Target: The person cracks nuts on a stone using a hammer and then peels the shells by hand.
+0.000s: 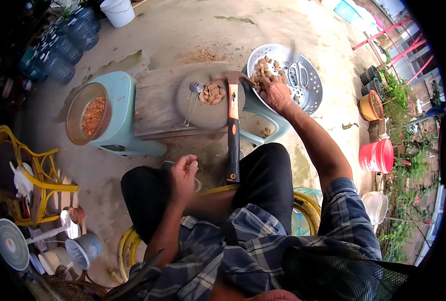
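Note:
My right hand [276, 93] reaches into a perforated metal basin [315, 86], its fingertips among brown nuts in their shells [262, 67]. What those fingers grip is hidden. A pair of scissors [298, 74] lies in the same basin. Above my knee, my left hand [183, 177] is raised with fingers curled; a small pale spot at the fingertips may be a nut or the thumb. A claw hammer [233, 128] with an orange and black handle rests across a round slab [208, 114]. Beside it on the slab are a pile of nuts [212, 93] and a wire tool with a coiled head [196, 87].
A wooden bench [155, 98] bears the slab. At left, a bowl [74, 116] of brown kernels sits on a pale blue plastic stool [123, 94]. Another stool [279, 124] supports the basin. A yellow hose [311, 209] coils around my seat. Shell bits [204, 55] litter the concrete.

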`<state>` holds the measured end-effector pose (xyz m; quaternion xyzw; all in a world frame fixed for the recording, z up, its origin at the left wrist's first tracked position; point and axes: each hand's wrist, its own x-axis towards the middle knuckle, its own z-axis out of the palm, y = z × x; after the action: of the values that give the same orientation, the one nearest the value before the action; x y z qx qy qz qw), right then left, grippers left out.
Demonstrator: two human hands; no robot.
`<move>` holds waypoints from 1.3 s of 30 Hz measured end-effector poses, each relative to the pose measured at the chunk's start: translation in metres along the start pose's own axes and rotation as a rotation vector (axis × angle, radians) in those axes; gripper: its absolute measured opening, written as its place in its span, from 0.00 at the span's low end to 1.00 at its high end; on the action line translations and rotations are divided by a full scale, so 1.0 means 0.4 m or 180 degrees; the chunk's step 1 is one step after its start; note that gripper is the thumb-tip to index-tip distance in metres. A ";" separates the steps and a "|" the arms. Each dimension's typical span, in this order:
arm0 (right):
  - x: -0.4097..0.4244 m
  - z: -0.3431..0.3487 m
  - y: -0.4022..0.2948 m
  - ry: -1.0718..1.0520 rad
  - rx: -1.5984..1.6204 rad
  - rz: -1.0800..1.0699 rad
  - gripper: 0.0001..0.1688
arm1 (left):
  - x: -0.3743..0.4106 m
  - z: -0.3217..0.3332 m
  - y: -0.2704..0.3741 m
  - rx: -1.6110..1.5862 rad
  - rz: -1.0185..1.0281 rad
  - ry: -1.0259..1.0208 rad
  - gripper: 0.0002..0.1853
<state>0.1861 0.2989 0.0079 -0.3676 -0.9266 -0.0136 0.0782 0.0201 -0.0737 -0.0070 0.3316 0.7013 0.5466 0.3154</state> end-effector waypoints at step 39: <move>0.100 -0.103 -0.438 0.0634 0.1263 -0.0803 0.16 | 0.388 -0.118 0.042 -0.2001 -0.0082 0.0602 0.07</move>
<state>0.0433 0.1948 0.0606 -0.2234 -0.9374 0.1228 0.2374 -0.1060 0.0289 0.0067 0.1569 0.5286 0.7607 0.3426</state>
